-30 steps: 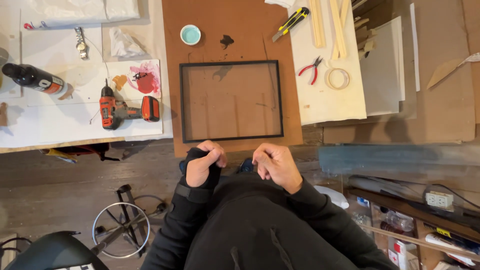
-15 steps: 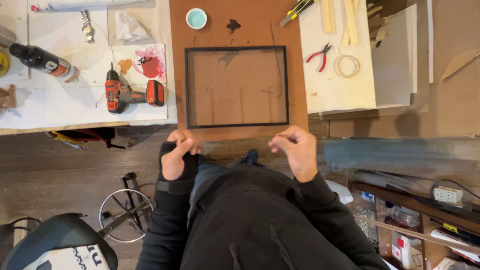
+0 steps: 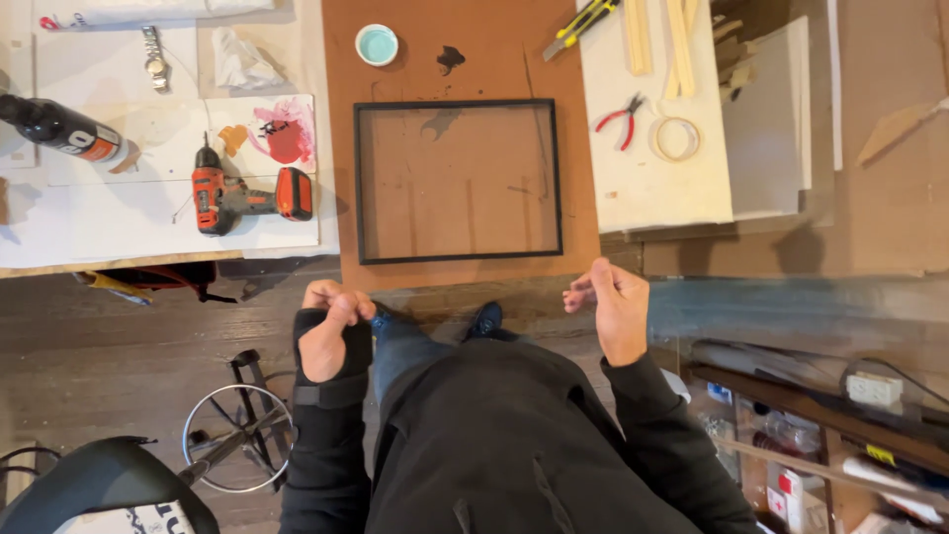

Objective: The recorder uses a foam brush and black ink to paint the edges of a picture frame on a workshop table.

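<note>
Left hand (image 3: pixel 331 331) and right hand (image 3: pixel 611 302) hover well apart, near the frame (image 3: pixel 458 181), fingers curled; whether they pinch anything is unclear. Drill (image 3: pixel 247 196) lies left.

black picture frame (image 3: pixel 458 181) on a rust-brown board (image 3: pixel 474 59); above the frame, a pale teal cup (image 3: pixel 377 44) and a black blot (image 3: pixel 450 59). left of the frame — orange-and-black drill (image 3: pixel 247 195), white sheet (image 3: pixel 259 133) daubed pink, red and orange. right of the frame — red-handled pliers (image 3: pixel 621 120), yellow-and-black knife (image 3: pixel 580 27), cream tape ring (image 3: pixel 674 138).
</note>
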